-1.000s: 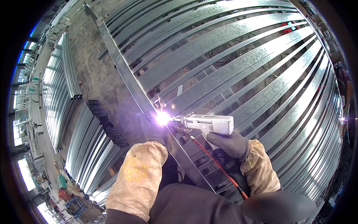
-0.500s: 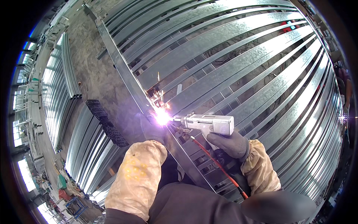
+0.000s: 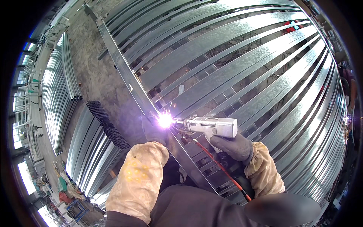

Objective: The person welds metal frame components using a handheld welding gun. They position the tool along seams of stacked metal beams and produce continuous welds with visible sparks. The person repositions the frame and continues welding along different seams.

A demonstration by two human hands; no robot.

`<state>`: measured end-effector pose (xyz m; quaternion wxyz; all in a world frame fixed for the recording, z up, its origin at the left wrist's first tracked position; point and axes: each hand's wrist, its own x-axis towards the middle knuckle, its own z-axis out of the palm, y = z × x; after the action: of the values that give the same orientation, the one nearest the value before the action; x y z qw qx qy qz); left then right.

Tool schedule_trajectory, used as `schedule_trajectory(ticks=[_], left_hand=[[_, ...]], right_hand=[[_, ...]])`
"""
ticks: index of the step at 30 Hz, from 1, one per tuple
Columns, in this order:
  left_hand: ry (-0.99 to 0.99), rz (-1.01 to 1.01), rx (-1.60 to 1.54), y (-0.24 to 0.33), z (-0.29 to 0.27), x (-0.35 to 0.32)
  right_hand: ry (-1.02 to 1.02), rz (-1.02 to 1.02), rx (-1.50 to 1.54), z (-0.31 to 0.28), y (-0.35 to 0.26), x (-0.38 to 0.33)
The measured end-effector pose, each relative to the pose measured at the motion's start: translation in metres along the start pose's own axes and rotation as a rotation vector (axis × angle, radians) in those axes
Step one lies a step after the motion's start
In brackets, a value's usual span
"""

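My gloved right hand is closed round the grip of a silver welding gun. The gun's nozzle points left into a bright violet-white arc on the long metal edge rail, where it meets the cross tubes. My gloved left hand is at the rail just left of the arc. Glare and haze hide its fingers, so I cannot tell whether they are closed. An orange-red hose runs from below the gun down past my right sleeve.
Rows of galvanized metal tubes spread across the right side, with gaps between them. Stacked tubes and dark tube ends lie on the left. Cables are coiled beneath the rows. Another bright light glows at the far right.
The spray of sparks above the arc has shrunk, and the bright glow is smaller. My hands and the welding gun have hardly moved.
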<state>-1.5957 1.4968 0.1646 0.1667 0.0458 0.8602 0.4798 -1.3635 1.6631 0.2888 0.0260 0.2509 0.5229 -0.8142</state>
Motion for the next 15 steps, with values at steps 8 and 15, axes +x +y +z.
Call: schedule_trajectory(ticks=[8,15], left_hand=[[-0.046,0.047,-0.202,-0.008,0.001,0.005],[-0.078,-0.061,-0.266,-0.007,0.003,0.0]], right_hand=[[0.006,0.056,0.005,0.004,-0.005,-0.003],[0.028,0.028,-0.015,0.004,-0.002,-0.006]])
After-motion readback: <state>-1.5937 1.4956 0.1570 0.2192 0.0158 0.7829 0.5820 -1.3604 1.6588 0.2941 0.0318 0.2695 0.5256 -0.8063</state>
